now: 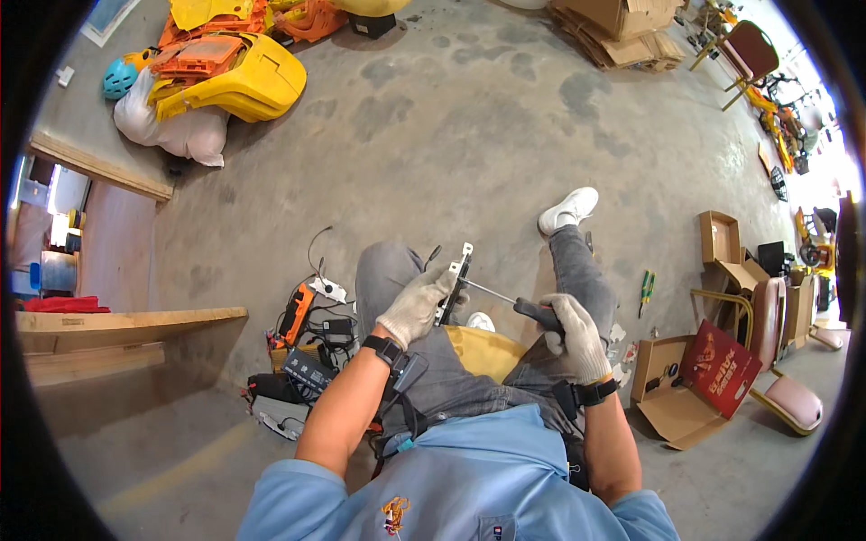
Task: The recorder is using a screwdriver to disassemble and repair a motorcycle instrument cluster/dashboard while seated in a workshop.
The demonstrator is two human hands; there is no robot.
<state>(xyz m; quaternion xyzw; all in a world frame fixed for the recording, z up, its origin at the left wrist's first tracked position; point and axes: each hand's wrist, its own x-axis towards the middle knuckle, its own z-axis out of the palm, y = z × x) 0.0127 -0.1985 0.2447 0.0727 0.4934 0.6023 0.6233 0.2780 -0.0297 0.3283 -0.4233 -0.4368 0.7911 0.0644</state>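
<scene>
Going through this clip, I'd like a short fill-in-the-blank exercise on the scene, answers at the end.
1. The right hand holds a ____, its shaft pointing at the narrow part.
2. The left hand, which holds that part, wears a pale ____.
3. The green tool lies on the person's ____ side.
4. The person's shirt is light ____.

Missing words: screwdriver; glove; right; blue.

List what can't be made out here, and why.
In the head view:
- Narrow black-and-silver metal bar: left side partly covered by the cream-gloved left hand.
- Tip of the thin metal screwdriver shaft: too small to tell whether it sits in a screw.
- Black screwdriver handle: rear end hidden by the cream-gloved right hand.
- Smooth yellow seat-like object: sides covered by the grey-trousered thighs.
- Right-edge background: washed out by glare.
</scene>
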